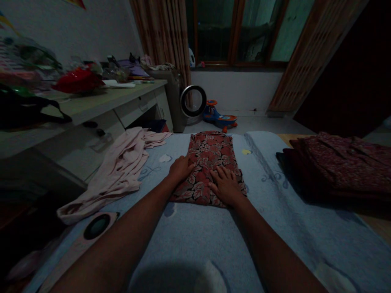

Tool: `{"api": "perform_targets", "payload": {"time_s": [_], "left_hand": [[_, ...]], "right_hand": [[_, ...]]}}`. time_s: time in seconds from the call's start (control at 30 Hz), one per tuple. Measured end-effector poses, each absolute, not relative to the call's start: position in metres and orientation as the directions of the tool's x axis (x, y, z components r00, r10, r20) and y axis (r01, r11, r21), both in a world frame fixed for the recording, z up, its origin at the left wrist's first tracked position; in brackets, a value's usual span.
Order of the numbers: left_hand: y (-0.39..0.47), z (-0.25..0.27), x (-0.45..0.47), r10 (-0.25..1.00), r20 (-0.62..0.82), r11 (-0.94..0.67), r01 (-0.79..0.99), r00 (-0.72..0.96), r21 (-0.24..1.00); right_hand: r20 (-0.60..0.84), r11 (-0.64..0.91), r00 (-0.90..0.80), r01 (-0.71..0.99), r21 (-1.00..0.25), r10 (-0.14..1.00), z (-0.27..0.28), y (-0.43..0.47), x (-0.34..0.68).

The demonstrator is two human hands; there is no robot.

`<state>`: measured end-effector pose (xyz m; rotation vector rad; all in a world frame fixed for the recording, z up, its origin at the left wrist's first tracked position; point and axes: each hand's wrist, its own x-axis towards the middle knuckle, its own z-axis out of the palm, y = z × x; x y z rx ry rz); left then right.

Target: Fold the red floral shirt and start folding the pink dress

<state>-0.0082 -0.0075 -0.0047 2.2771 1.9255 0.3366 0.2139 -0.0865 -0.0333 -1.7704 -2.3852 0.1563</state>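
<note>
A folded garment [203,150] with a red, black and grey leaf pattern lies flat on the light blue bed cover in front of me. My left hand [181,168] is at its left edge, fingers curled in and thumb resting on the cloth, closed on that edge. Spread flat on the lower right part of the garment is my right hand [226,185], open, with its fingers apart. A small flap of cloth sticks out past the garment's right side.
A crumpled pale pink garment [122,162] lies to the left on the bed cover [195,244]. Folded dark red clothes [345,167] are stacked at the right. A cluttered desk [100,108] lines the left wall. Beyond the bed are a washing machine's open door [182,101] and a blue ride-on toy [218,118].
</note>
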Motion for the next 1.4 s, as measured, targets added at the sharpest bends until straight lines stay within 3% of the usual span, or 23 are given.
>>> {"api": "perform_targets", "payload": {"time_s": [0.2, 0.27, 0.37, 0.43, 0.5, 0.57, 0.93, 1.1, 1.4], "left_hand": [[-0.001, -0.012, -0.022, 0.998, 0.029, -0.056, 0.902, 0.048, 0.427], [-0.007, -0.009, -0.02, 0.998, 0.068, -0.039, 0.921, 0.013, 0.387], [-0.032, 0.001, -0.003, 0.962, 0.274, -0.073, 0.972, 0.009, 0.222], [-0.056, 0.007, 0.015, 0.929, 0.339, -0.222, 0.958, 0.15, 0.183], [-0.08, 0.008, 0.032, 0.88, 0.275, -0.444, 0.877, 0.388, 0.184], [-0.1, 0.001, 0.045, 0.83, 0.229, -0.553, 0.805, 0.509, 0.217], [-0.118, -0.036, 0.053, 0.836, 0.246, -0.543, 0.805, 0.49, 0.241], [-0.118, -0.039, 0.054, 0.839, 0.264, -0.538, 0.803, 0.477, 0.258], [-0.118, -0.04, 0.054, 0.832, 0.288, -0.543, 0.804, 0.475, 0.243]], "right_hand": [[0.045, 0.291, -0.288, 0.934, -0.208, 0.956, -0.029, -0.087, 0.213], [0.05, 0.295, -0.291, 0.929, -0.225, 0.955, -0.029, -0.088, 0.213], [0.092, 0.303, -0.289, 0.91, -0.284, 0.953, -0.027, -0.085, 0.216], [0.143, 0.298, -0.264, 0.887, -0.353, 0.954, -0.026, -0.077, 0.219], [0.188, 0.28, -0.22, 0.867, -0.413, 0.957, -0.022, -0.063, 0.222], [0.208, 0.262, -0.187, 0.863, -0.432, 0.96, -0.016, -0.046, 0.224], [0.064, 0.321, -0.318, 0.889, -0.326, 0.946, -0.006, 0.004, 0.207], [0.035, 0.348, -0.35, 0.905, -0.246, 0.936, -0.001, 0.006, 0.208], [0.036, 0.385, -0.387, 0.897, -0.219, 0.921, -0.002, -0.008, 0.206]]}}
